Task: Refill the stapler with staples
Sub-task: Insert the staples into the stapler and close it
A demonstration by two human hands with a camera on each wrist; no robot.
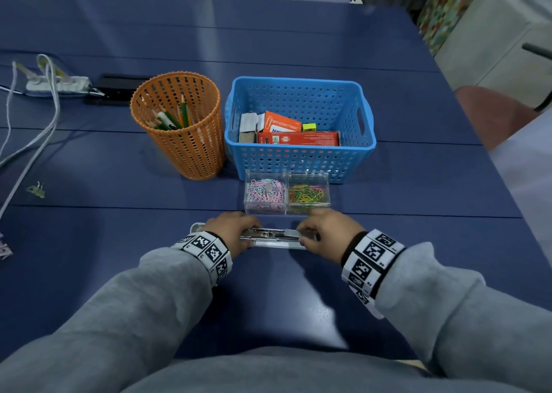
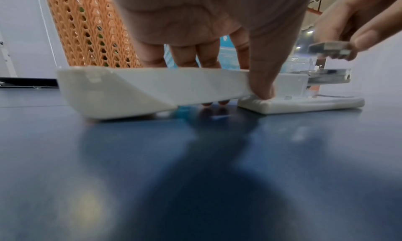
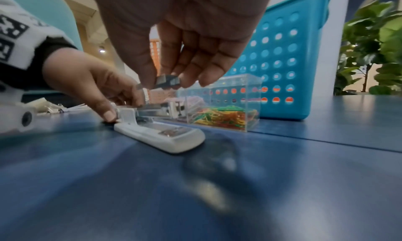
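left hand (image 2: 217, 21) grips stapler (image 2: 152, 88) | right hand (image 3: 185, 38) fingers pinch staples (image 3: 167, 82) | magazine half hidden

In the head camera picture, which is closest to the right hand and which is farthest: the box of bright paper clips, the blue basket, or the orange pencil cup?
From the right hand:
1. Box of bright paper clips, just beyond the fingers.
2. Blue basket, behind that box.
3. Orange pencil cup, far off to the left.

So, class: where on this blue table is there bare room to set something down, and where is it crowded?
Bare: between the stapler and the near edge; right of the blue basket. Crowded: paperclip box, basket and orange cup behind both hands; cables far left.
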